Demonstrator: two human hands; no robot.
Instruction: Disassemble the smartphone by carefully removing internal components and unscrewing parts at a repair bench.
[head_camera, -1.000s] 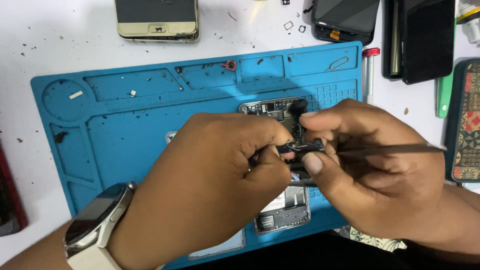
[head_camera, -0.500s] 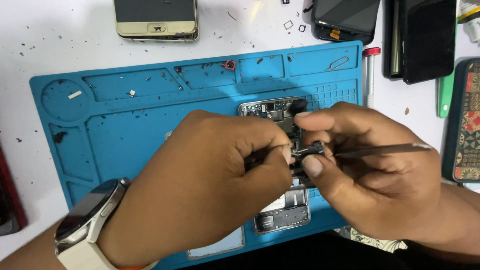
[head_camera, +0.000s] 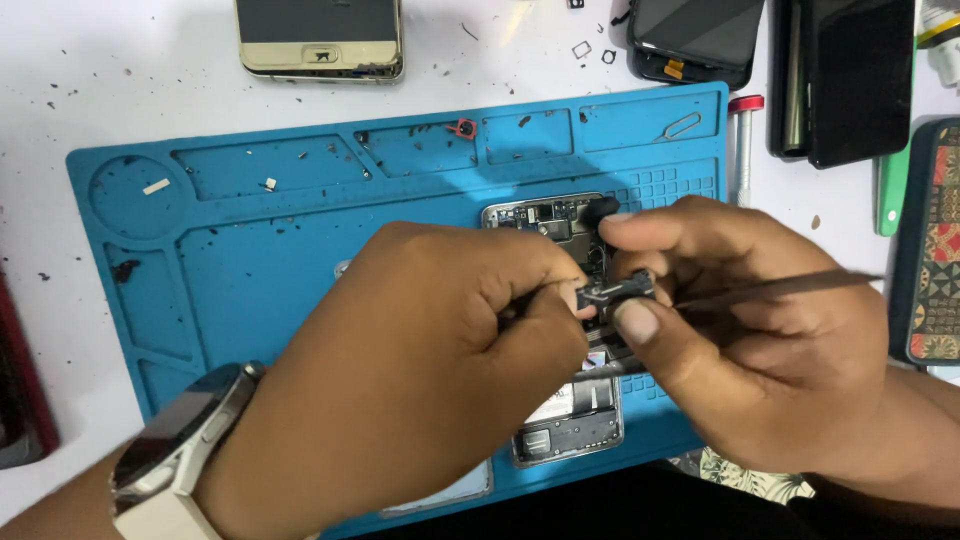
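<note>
- The left hand (head_camera: 420, 380) and right hand (head_camera: 740, 330) both pinch a small black part (head_camera: 615, 293) tight.
- It sits above an open phone (head_camera: 560, 400) on the blue mat (head_camera: 250, 270).

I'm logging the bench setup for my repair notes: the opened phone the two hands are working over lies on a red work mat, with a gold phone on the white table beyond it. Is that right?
Not quite: the work mat is blue, not red, as the head view shows. The opened phone does lie on it under the left hand and right hand, and the gold phone rests on the white table beyond it.
</note>
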